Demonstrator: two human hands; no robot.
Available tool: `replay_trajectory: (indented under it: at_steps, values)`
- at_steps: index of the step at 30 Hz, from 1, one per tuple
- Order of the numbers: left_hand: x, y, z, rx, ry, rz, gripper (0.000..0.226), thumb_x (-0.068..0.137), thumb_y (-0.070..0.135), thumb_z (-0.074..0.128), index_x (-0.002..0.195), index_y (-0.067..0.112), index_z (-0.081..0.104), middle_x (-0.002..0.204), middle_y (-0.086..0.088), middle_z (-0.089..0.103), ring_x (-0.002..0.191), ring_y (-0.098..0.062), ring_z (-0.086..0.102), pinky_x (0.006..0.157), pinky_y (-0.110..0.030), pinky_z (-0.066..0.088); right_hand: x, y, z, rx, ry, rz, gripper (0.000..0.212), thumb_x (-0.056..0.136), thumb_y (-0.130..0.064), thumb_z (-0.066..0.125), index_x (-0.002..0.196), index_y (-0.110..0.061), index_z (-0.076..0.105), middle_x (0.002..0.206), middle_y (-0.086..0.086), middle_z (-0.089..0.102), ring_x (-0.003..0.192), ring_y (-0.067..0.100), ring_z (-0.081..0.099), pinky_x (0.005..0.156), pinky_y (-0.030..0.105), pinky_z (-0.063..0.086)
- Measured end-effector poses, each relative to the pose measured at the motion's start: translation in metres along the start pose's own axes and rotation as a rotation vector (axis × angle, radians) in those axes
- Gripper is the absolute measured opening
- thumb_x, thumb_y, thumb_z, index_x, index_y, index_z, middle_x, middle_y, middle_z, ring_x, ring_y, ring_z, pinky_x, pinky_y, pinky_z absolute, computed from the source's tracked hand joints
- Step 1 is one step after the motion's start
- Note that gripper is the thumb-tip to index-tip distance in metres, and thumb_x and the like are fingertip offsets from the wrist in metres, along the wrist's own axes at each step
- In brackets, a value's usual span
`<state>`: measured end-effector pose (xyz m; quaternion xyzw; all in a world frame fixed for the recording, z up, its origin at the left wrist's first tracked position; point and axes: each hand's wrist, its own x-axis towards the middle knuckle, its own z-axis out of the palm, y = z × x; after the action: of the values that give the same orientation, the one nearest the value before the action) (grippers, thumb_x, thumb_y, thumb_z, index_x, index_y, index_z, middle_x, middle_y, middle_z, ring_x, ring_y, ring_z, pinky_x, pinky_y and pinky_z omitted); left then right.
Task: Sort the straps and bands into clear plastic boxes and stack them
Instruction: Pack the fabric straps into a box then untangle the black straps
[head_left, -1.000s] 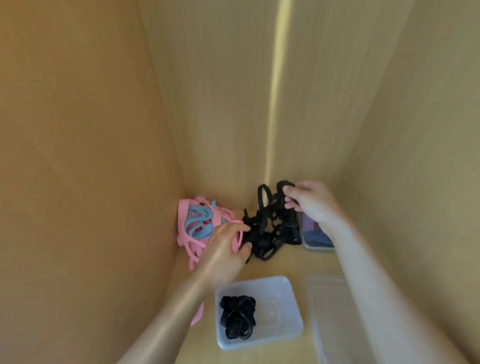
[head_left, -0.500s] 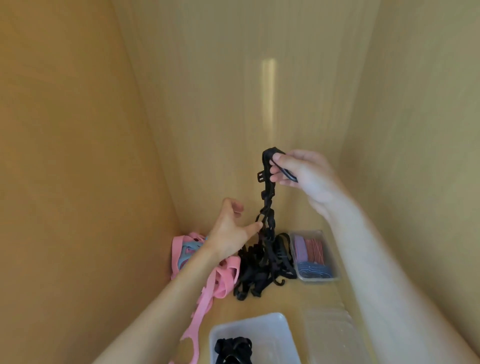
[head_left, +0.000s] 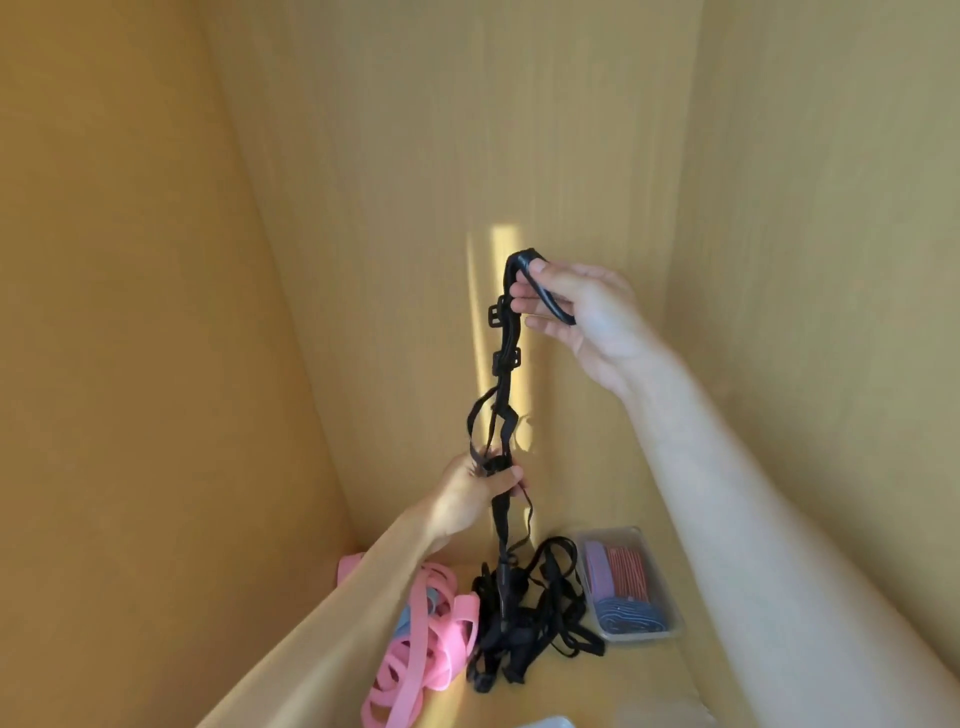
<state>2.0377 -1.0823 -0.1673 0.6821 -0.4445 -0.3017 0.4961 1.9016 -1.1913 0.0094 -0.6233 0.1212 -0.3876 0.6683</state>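
Observation:
A long black strap (head_left: 502, 384) with plastic buckles hangs stretched above the shelf floor. My right hand (head_left: 576, 312) pinches its looped top end high up. Lower down, my left hand (head_left: 475, 493) grips the strap's middle. The strap's lower end runs into a tangled pile of black straps (head_left: 530, 613) on the floor. A heap of pink and blue bands (head_left: 421, 644) lies left of that pile, partly hidden by my left forearm. A clear plastic box (head_left: 657, 577) holding purple, red and blue bands stands at the back right.
Tan wooden walls close in on the left, back and right. The rim of another clear box (head_left: 550, 722) shows at the bottom edge.
My right hand has pulled the black strap further up out of the pile. My left hand went from touching the strap to gripping its middle. The view has tilted upward.

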Motion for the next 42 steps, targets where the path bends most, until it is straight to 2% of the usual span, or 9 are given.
replay_trajectory:
  at_steps: [7, 14, 19, 24, 27, 29, 32, 37, 42]
  values:
    - [-0.002, -0.012, -0.001, 0.114, -0.05, -0.059, 0.029, 0.108, 0.029, 0.038, 0.093, 0.009, 0.053, 0.073, -0.005, 0.064, 0.067, -0.018, 0.063, 0.073, -0.031, 0.056, 0.024, -0.026, -0.015, 0.204, 0.108, 0.026, 0.013, 0.096, -0.02, 0.064, 0.095, -0.01, 0.071, 0.097, 0.008, 0.077, 0.088, 0.018, 0.075, 0.078, 0.028, 0.057]
    - [0.006, -0.032, -0.006, 0.076, 0.043, -0.14, 0.027, 0.109, 0.025, 0.038, 0.085, 0.013, 0.044, 0.055, 0.008, 0.04, 0.043, -0.008, 0.034, 0.044, -0.021, 0.035, 0.032, -0.067, -0.03, 0.436, 0.172, -0.123, 0.012, 0.096, -0.017, 0.064, 0.101, -0.009, 0.07, 0.092, 0.005, 0.077, 0.088, 0.018, 0.075, 0.081, 0.027, 0.059]
    - [0.01, -0.043, -0.009, 0.238, 0.186, -0.048, 0.033, 0.106, 0.039, 0.042, 0.081, 0.02, 0.048, 0.05, 0.014, 0.042, 0.043, -0.001, 0.037, 0.05, -0.019, 0.033, 0.028, -0.073, -0.029, 0.543, 0.19, -0.13, 0.013, 0.096, -0.016, 0.065, 0.101, -0.006, 0.07, 0.091, 0.006, 0.076, 0.086, 0.018, 0.075, 0.079, 0.027, 0.059]
    - [0.001, -0.062, -0.015, 0.569, 0.264, -0.021, 0.037, 0.102, 0.059, 0.032, 0.116, 0.031, 0.052, 0.082, 0.012, 0.066, 0.072, -0.004, 0.063, 0.066, -0.022, 0.049, 0.023, -0.079, -0.028, 0.65, 0.205, -0.134, 0.024, 0.096, -0.014, 0.065, 0.116, -0.002, 0.066, 0.097, 0.008, 0.075, 0.086, 0.019, 0.075, 0.079, 0.027, 0.059]
    - [0.002, -0.056, -0.02, 0.61, 0.288, -0.011, 0.034, 0.1, 0.063, 0.033, 0.102, 0.034, 0.051, 0.07, 0.01, 0.061, 0.06, -0.003, 0.057, 0.054, -0.019, 0.041, 0.019, -0.087, -0.034, 0.679, 0.203, -0.193, 0.019, 0.094, -0.013, 0.066, 0.109, -0.001, 0.068, 0.095, 0.009, 0.076, 0.088, 0.022, 0.075, 0.08, 0.028, 0.059]
    - [0.003, -0.045, -0.021, 0.498, 0.26, -0.02, 0.035, 0.098, 0.059, 0.045, 0.079, 0.03, 0.046, 0.056, 0.014, 0.05, 0.047, -0.003, 0.045, 0.049, -0.017, 0.035, 0.015, -0.084, -0.038, 0.615, 0.187, -0.219, 0.014, 0.095, -0.015, 0.065, 0.102, -0.003, 0.071, 0.095, 0.008, 0.077, 0.091, 0.021, 0.075, 0.08, 0.028, 0.058]
    - [0.003, -0.027, -0.02, 0.262, 0.142, -0.124, 0.03, 0.094, 0.034, 0.062, 0.073, 0.022, 0.045, 0.048, 0.014, 0.041, 0.043, -0.003, 0.038, 0.047, -0.017, 0.034, 0.009, -0.07, -0.043, 0.472, 0.154, -0.185, 0.016, 0.095, -0.021, 0.065, 0.097, -0.008, 0.073, 0.097, 0.006, 0.076, 0.09, 0.017, 0.073, 0.077, 0.026, 0.058]
    - [-0.013, -0.001, -0.021, -0.42, -0.061, -0.299, 0.009, 0.073, 0.008, 0.046, 0.081, 0.008, 0.048, 0.069, -0.003, 0.043, 0.058, -0.015, 0.037, 0.055, -0.027, 0.032, -0.001, -0.029, -0.044, 0.362, 0.234, -0.002, 0.017, 0.096, -0.027, 0.065, 0.092, -0.013, 0.073, 0.073, -0.003, 0.067, 0.062, 0.009, 0.061, 0.06, 0.023, 0.051]
    - [-0.02, 0.012, -0.024, -0.518, -0.098, -0.267, 0.04, 0.086, -0.016, 0.033, 0.117, -0.005, 0.055, 0.091, -0.015, 0.056, 0.073, -0.02, 0.056, 0.067, -0.03, 0.052, -0.022, 0.038, -0.046, 0.297, 0.225, 0.251, 0.015, 0.097, -0.017, 0.061, 0.1, -0.005, 0.068, 0.073, 0.003, 0.062, 0.057, 0.013, 0.058, 0.056, 0.026, 0.049]
